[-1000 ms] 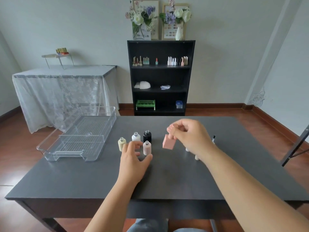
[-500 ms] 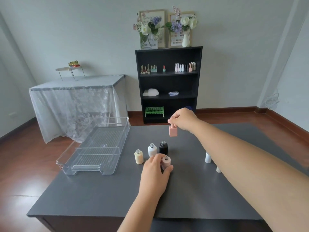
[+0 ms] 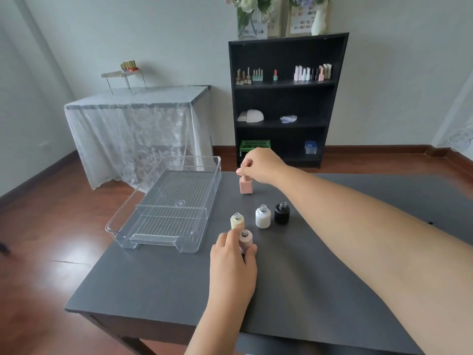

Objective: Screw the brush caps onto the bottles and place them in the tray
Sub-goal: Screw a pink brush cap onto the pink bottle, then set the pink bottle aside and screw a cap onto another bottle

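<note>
Head view: pink brush cap held near the table's far edge, 4 bottles uncapped, tray empty.

Right hand (image 3: 258, 165) pinches the pink brush cap (image 3: 246, 185) by its top, beside the tray (image 3: 216, 175); left hand (image 3: 234, 254) has its fingers wrapped around the pink bottle (image 3: 245, 240). Cream bottle (image 3: 237, 220) stands just beside it. Risk, as judged: the reach across could topple the white bottle (image 3: 263, 216) or black bottle (image 3: 282, 212).

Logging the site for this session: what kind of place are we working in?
Likely a small nail-salon or home manicure room: the black shelf holds rows of polish bottles, colour swatch charts stand on top, and a lace-covered side table stands beside it.
</note>
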{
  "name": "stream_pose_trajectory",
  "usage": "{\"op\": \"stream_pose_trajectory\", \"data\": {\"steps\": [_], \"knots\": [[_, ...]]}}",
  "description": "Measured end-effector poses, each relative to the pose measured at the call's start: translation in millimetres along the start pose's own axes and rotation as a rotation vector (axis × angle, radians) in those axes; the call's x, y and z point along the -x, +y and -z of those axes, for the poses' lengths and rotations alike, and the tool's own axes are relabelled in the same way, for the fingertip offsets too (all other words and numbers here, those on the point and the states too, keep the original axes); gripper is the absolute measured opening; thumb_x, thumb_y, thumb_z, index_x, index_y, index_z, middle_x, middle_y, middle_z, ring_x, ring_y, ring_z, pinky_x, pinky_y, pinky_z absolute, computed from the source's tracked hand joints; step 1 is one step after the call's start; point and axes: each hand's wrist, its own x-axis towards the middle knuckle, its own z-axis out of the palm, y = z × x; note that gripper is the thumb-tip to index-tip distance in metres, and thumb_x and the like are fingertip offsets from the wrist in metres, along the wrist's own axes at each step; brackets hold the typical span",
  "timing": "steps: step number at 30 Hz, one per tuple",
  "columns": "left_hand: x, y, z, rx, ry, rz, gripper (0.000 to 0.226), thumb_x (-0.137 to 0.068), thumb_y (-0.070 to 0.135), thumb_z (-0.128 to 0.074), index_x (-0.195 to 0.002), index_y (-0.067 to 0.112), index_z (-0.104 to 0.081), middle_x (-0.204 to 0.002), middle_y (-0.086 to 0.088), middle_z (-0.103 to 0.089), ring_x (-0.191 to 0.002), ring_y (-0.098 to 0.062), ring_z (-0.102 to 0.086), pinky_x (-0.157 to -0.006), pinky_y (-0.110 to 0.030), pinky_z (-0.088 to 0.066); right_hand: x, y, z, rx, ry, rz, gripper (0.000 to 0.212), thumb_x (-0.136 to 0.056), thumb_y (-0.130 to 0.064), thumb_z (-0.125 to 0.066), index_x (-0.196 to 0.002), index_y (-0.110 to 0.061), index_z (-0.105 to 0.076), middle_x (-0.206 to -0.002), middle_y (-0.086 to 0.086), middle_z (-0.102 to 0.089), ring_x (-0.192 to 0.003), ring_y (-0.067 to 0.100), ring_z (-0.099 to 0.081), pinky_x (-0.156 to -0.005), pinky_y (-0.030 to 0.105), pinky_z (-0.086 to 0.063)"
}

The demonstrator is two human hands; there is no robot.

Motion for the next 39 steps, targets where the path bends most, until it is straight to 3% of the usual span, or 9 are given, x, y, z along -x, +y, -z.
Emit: {"op": "stream_pose_trajectory", "data": {"steps": [7, 12, 14, 17, 25, 28, 32, 36, 39], "knots": [[-0.3, 1.1, -0.5, 0.004, 0.018, -0.012, 0.021, -0.087, 0.022, -0.065, -0.106, 0.020, -0.058, -0.089, 0.008, -0.050, -0.083, -0.019, -0.050, -0.072, -0.026, -0.036, -7.9, 9.4, -16.4, -0.075, 0.050, -0.017, 0.022, -0.082, -0.038, -0.070, -0.094, -0.019, -0.071, -0.074, -0.016, -0.066, -0.075, 0.004, -0.063, -0.061, 0.021, -0.042], [0.9, 1.0, -1.7, -0.002, 0.018, -0.021, 0.021, -0.087, 0.022, -0.065, -0.106, 0.022, -0.058, -0.088, 0.009, -0.050, -0.084, -0.019, -0.049, -0.072, -0.026, -0.033, 6.6, 12.4, 8.0, -0.132, 0.130, -0.017, 0.073, -0.078, -0.055, -0.068, -0.138, -0.021, -0.046, -0.114, 0.002, -0.066, -0.103, 0.018, -0.061, -0.089, 0.034, -0.048], [0.7, 3.9, -3.6, -0.017, 0.014, -0.021, 0.023, -0.088, 0.023, -0.064, -0.110, 0.023, -0.058, -0.090, 0.008, -0.049, -0.085, -0.020, -0.047, -0.073, -0.027, -0.033, 19.7, 13.9, 33.2, -0.145, 0.201, 0.006, 0.068, -0.080, -0.054, -0.066, -0.137, -0.023, -0.047, -0.096, -0.005, -0.068, -0.089, 0.009, -0.062, -0.079, 0.028, -0.049], [1.6, 11.0, -8.4, -0.054, -0.004, -0.028, 0.025, -0.089, 0.024, -0.062, -0.114, 0.024, -0.056, -0.098, 0.006, -0.052, -0.084, -0.022, -0.045, -0.073, -0.029, -0.032, 53.4, 25.0, 80.7, -0.086, 0.282, 0.023, 0.050, -0.084, -0.048, -0.064, -0.129, -0.027, -0.055, -0.081, -0.014, -0.064, -0.074, -0.001, -0.056, -0.061, 0.014, -0.034], [16.4, 50.6, -40.6, 0.032, -0.144, -0.106, 0.026, -0.090, 0.024, -0.060, -0.116, 0.025, -0.055, -0.104, 0.011, -0.052, -0.092, -0.013, -0.043, -0.075, -0.022, -0.031, 176.1, 108.1, 157.8, -0.155, 0.485, -0.159, 0.022, -0.082, -0.039, -0.066, -0.103, -0.036, -0.067, -0.084, -0.016, -0.065, -0.076, 0.000, -0.058, -0.068, 0.021, -0.042], [19.6, 65.2, -54.7, 0.043, -0.211, -0.131, 0.028, -0.091, 0.026, -0.060, -0.118, 0.024, -0.055, -0.109, 0.011, -0.054, -0.099, -0.015, -0.047, -0.078, -0.021, -0.031, 219.3, 139.9, 154.5, -0.266, 0.559, -0.231, 0.019, -0.079, -0.038, -0.069, -0.097, -0.040, -0.068, -0.083, -0.015, -0.067, -0.071, 0.003, -0.058, -0.070, 0.026, -0.045], [22.5, 75.6, -64.5, 0.029, -0.263, -0.188, 0.028, -0.090, 0.029, -0.061, -0.117, 0.026, -0.056, -0.110, 0.012, -0.056, -0.100, -0.014, -0.048, -0.077, -0.018, -0.031, 268.8, 171.3, 124.4, -0.466, 0.646, -0.300, 0.023, -0.081, -0.029, -0.071, -0.092, -0.049, -0.065, -0.097, -0.015, -0.062, -0.065, -0.008, -0.053, -0.069, 0.024, -0.041], [25.5, 71.8, -60.7, 0.101, -0.240, -0.235, 0.022, -0.083, 0.029, -0.069, -0.103, 0.032, -0.061, -0.096, 0.015, -0.056, -0.086, -0.004, -0.056, -0.070, -0.010, -0.038, 296.2, 190.8, 79.4, -0.484, 0.530, -0.369, 0.039, -0.080, -0.025, -0.072, -0.108, -0.049, -0.061, -0.113, -0.017, -0.058, -0.088, 0.006, -0.057, -0.074, 0.025, -0.045], [30.1, 67.5, -56.3, 0.173, -0.183, -0.276, 0.027, -0.085, 0.023, -0.069, -0.110, 0.031, -0.061, -0.099, 0.014, -0.054, -0.085, -0.002, -0.058, -0.075, -0.019, -0.048, 295.1, 191.1, 59.9, -0.416, 0.481, -0.376, 0.039, -0.076, -0.034, -0.074, -0.109, -0.049, -0.061, -0.111, -0.022, -0.054, -0.093, 0.001, -0.054, -0.073, 0.021, -0.042]]}}
